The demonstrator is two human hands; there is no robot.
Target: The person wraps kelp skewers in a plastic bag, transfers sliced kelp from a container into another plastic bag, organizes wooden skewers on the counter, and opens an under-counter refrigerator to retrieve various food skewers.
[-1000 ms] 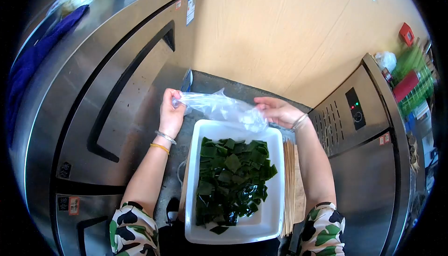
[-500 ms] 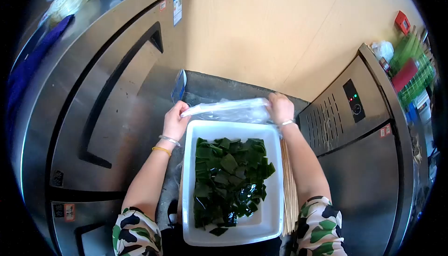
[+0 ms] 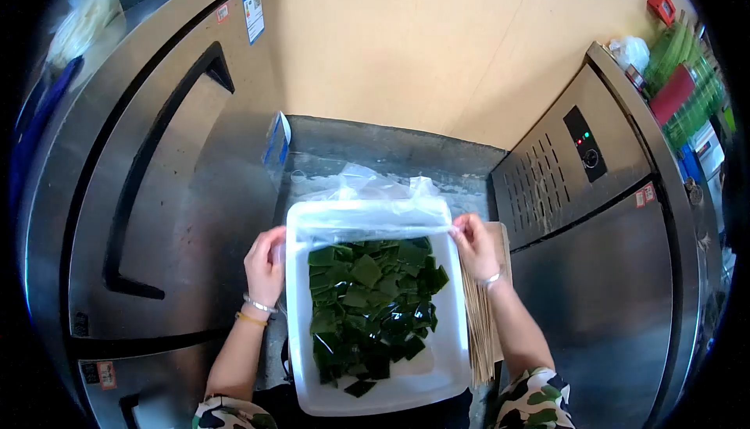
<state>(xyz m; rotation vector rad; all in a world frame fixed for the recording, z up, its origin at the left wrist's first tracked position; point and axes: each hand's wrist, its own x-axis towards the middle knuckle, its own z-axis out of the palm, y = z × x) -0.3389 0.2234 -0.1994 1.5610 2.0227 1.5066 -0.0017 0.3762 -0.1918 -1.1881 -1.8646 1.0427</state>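
A white rectangular tub (image 3: 428, 386) sits in front of me, holding a heap of dark green, squarish kelp pieces (image 3: 367, 304). Clear plastic bag (image 3: 367, 218) film stretches across the tub's far end and over its far rim. My right hand (image 3: 478, 249) pinches the film's edge at the tub's right rim. At the left rim my left hand (image 3: 266, 266) is closed, with its fingertips partly behind the tub's edge; the film's left edge runs to it.
Thin wooden skewers (image 3: 480, 323) lie along the tub's right side. Stainless steel cabinets stand at left (image 3: 187, 187) and right (image 3: 609, 288). A wooden wall panel (image 3: 391, 38) rises behind. Green-wrapped goods (image 3: 687, 77) rest on the right cabinet.
Both hands have come nearer to me, drawing the plastic film from beyond the tub over its far end. My left hand has dropped to the left rim. The view has shifted slightly.
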